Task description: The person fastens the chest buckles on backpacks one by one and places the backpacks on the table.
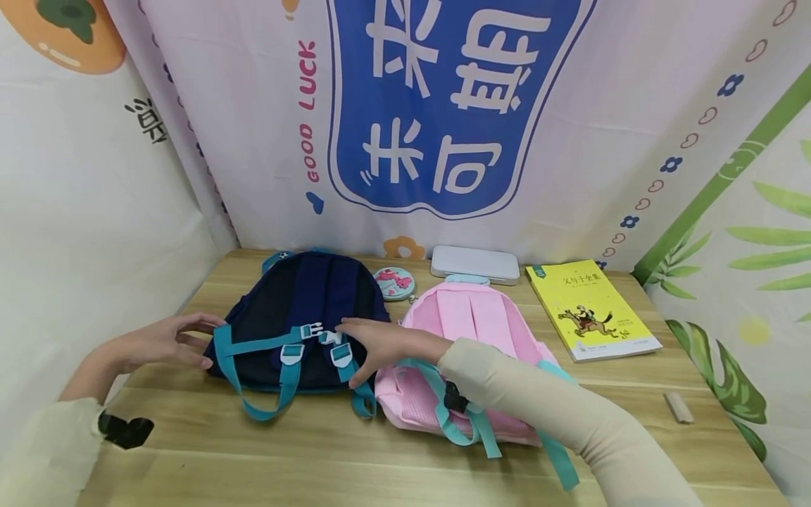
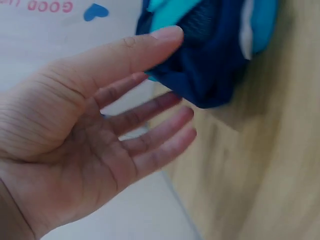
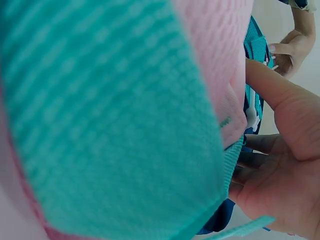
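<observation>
A dark navy backpack [image 1: 262, 306] lies on the table with its teal straps [image 1: 288, 387] and white buckles [image 1: 291, 354] facing up. At its left lower corner is my left hand [image 1: 158, 343], thumb and fingers spread apart. The left wrist view shows nothing between them, with the navy corner [image 2: 210, 80] just past the thumb tip. My right hand [image 1: 383, 343] reaches to the backpack's right side, fingers loosely extended by the right-hand buckle and strap. In the right wrist view, a teal strap [image 3: 110, 125] of the pink backpack hides part of the scene beside that hand.
A pink backpack [image 1: 488, 313] lies under my right forearm. Behind stand a round pouch [image 1: 394, 284] and a white case [image 1: 475, 264]. Toward the right are a yellow book [image 1: 589, 310] and a small grey block [image 1: 679, 408]. Printed curtains enclose the table [image 1: 285, 465].
</observation>
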A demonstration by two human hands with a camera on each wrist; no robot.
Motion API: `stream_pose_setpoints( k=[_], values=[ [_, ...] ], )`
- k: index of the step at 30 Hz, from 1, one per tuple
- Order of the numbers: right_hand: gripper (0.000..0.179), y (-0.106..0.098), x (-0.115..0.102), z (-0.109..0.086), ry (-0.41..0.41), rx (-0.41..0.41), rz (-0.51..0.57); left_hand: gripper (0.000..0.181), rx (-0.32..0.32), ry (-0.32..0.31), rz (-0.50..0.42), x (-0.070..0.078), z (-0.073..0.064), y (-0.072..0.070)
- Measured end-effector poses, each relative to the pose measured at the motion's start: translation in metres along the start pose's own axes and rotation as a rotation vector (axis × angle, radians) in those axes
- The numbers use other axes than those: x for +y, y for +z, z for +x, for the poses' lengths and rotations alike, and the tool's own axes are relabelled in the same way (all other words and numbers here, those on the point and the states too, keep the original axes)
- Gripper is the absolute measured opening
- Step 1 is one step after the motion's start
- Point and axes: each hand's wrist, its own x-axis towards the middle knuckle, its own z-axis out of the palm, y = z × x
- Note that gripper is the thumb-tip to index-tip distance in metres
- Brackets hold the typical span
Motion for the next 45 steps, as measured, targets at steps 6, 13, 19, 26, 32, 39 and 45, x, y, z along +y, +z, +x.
stream_pose_setpoints(
  k=[6,13,19,26,32,39,45],
  values=[
    [0.099,0.000,0.000,-0.001,0.004,0.000,0.002,0.064,0.150,0.034,0.170,0.028,0.001,-0.006],
    [0.098,0.001,0.002,0.000,0.007,0.000,0.005,0.054,0.251,0.088,0.200,0.078,0.019,0.009],
    [0.098,0.002,0.002,0.001,-0.002,-0.001,0.005,0.050,0.244,0.177,0.209,0.103,0.042,0.035],
    [0.097,0.001,0.002,0.001,-0.003,0.001,0.011,0.045,0.217,0.253,0.213,0.111,0.067,0.060],
    [0.097,0.001,0.002,0.001,-0.002,-0.002,0.011,0.046,0.200,0.248,0.277,0.108,0.083,0.073],
    [0.097,0.002,0.002,0.002,0.003,-0.001,0.005,0.037,0.202,0.231,0.313,0.101,0.092,0.082],
    [0.097,0.003,0.001,0.003,0.006,0.003,0.002,0.027,0.215,0.234,0.325,0.101,0.092,0.083]
  ],
)
